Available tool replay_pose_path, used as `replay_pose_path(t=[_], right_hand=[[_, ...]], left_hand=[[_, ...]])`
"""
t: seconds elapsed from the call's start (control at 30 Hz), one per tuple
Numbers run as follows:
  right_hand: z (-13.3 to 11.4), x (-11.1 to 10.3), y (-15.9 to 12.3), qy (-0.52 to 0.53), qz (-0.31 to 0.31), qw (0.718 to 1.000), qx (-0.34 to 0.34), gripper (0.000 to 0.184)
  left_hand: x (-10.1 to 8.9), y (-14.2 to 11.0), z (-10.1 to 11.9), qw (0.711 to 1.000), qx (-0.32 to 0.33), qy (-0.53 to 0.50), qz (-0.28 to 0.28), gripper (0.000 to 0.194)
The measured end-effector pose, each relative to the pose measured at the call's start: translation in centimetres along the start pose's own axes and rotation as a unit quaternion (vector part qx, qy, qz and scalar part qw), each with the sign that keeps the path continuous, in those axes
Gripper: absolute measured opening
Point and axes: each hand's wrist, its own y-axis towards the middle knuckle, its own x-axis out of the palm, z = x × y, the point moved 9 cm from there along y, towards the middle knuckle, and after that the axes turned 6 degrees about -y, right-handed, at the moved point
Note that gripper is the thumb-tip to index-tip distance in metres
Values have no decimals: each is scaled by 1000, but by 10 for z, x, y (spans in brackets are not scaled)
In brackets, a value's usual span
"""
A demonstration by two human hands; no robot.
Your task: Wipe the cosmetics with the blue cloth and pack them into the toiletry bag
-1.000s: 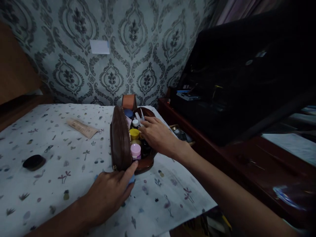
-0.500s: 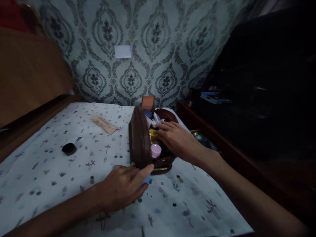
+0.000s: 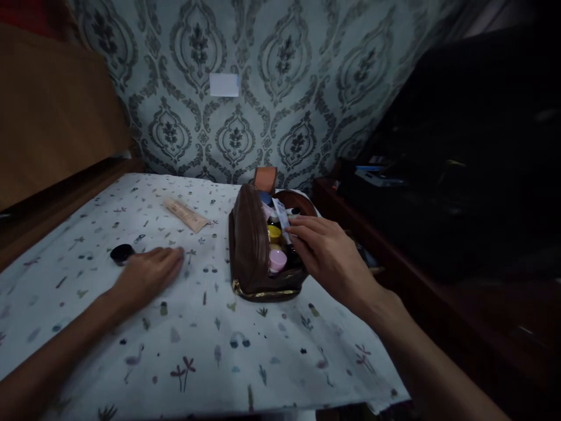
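Note:
An open brown toiletry pouch stands on a table under a white patterned cloth. Inside it show a yellow lid, a pink lid and a small white tube. My right hand rests on the pouch's open right side, fingers curled over the items and touching the tube. My left hand lies palm down on the cloth, fingers out, holding nothing, between the pouch and a small black round lid.
A beige tube lies on the cloth behind my left hand. A wooden headboard rises at the left. At the right stands a dark wooden stand with a black case on it. Patterned wallpaper is behind.
My left hand has left the pouch's front end and slid left across the cloth toward the black lid. My right hand stays at the pouch opening. The camera has turned slightly.

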Motion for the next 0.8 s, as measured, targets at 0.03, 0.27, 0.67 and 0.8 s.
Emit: replay_pose_path(t=[0.03, 0.27, 0.67, 0.8], right_hand=[[-5, -11, -4, 35, 40, 999, 7, 25], [-95, -1, -39, 188, 75, 966, -161, 27], [-161, 147, 9, 389, -227, 893, -6, 42], [-162, 183, 30, 413, -243, 867, 134, 40]], left_hand=[[-1, -5, -19, 999, -44, 29, -4, 35], [6, -52, -98, 972, -198, 88, -86, 58], [46, -35, -72, 916, -309, -133, -217, 47], [62, -17, -47, 915, -272, -229, -190, 52]])
